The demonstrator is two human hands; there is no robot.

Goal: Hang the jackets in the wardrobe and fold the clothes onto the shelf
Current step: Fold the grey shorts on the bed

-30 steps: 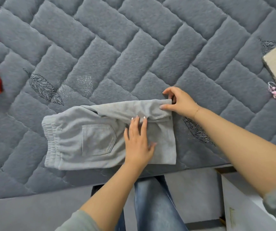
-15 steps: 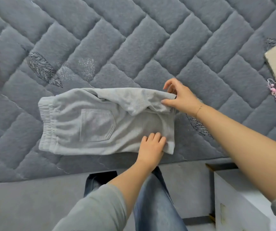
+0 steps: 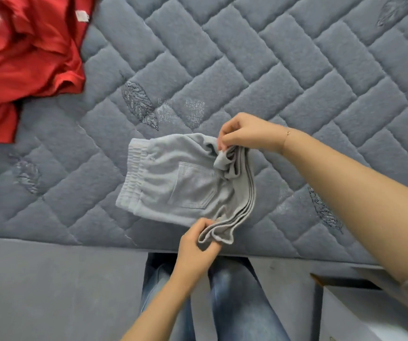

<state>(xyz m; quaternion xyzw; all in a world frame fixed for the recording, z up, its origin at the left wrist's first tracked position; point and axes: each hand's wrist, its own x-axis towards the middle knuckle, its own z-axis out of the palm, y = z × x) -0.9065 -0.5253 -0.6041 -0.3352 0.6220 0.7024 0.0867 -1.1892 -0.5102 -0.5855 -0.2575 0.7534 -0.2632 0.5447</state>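
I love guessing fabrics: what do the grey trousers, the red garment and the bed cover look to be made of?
Grey trousers: soft matte knit, probably cotton jersey; ribbed waistband, limp folds.
Red garment: smoother thin cloth with a slight sheen; fibre unclear.
Bed cover: fuzzy, fleece-like quilted fabric; stitched, padded herringbone blocks.

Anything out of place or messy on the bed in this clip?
The red garment lies crumpled at the bed's far left corner, unfolded. The grey trousers are simply mid-fold, pinched by the left hand and right hand. Nothing looks damaged.
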